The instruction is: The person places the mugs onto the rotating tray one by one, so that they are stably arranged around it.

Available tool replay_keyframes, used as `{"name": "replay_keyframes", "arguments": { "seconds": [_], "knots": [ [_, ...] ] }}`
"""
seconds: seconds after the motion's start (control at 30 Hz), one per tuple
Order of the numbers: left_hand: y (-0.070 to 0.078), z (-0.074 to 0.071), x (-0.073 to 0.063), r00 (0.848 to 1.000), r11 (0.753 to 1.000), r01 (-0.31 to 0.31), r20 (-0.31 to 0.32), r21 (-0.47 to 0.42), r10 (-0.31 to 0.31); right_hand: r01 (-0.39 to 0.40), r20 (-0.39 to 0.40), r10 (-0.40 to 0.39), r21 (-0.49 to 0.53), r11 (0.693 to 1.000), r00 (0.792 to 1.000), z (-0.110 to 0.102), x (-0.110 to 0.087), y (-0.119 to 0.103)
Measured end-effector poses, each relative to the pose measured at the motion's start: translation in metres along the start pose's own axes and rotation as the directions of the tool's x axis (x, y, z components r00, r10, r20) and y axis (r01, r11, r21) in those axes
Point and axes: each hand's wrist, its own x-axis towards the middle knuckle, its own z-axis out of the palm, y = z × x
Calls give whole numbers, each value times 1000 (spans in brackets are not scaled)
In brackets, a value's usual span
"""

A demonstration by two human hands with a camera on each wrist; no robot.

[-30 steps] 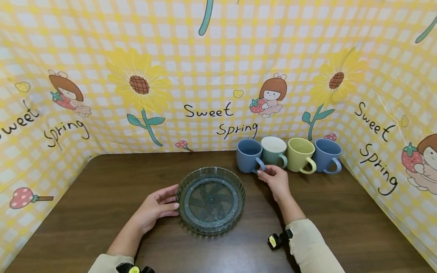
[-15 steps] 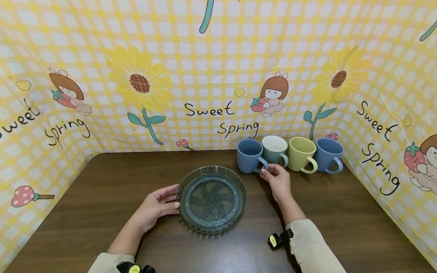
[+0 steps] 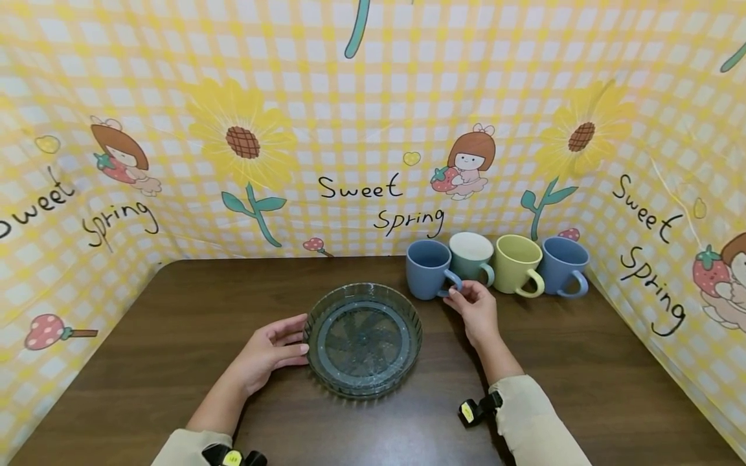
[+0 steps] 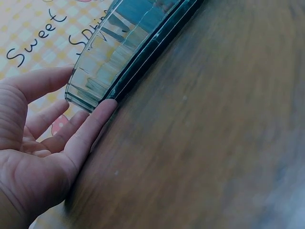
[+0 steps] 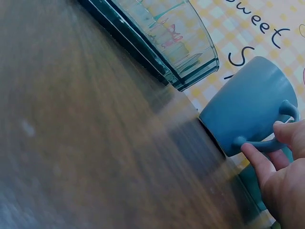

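I've got the left hand (image 3: pixel 267 355) out, palm turned inward, fingers (image 4: pixel 88 126) spread and loosely extended; left forearm (image 3: pixel 214 402) angles in from lower left. I've got the right hand (image 3: pixel 478 312) slightly farther forward, fingers (image 5: pixel 259 161) bent in a pinch; right forearm (image 3: pixel 500 361) slants in from lower right. Hands well apart, forearms converging forward.

"Where's the head view from?"
"High, on the near side of the bowl (image 3: pixel 364 343), facing forward and down, farthest off."
"The wrist views?"
"Low and close, left and right of the bowl, tilted; both share it."
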Motion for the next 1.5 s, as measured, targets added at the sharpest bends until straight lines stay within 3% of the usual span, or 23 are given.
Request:
{"name": "replay_keyframes", "arguments": {
  "seconds": [0.57,1.5],
  "knots": [
    [0,3,2,1000,1000,-1,-7,-13,1,20,16,-21,43,999,1000,-2,-3,-3],
    [1,1,-1,1000,1000,-4,-8,9,4,61,57,-67,95,994,996,14,-11,-24]
  ]
}}
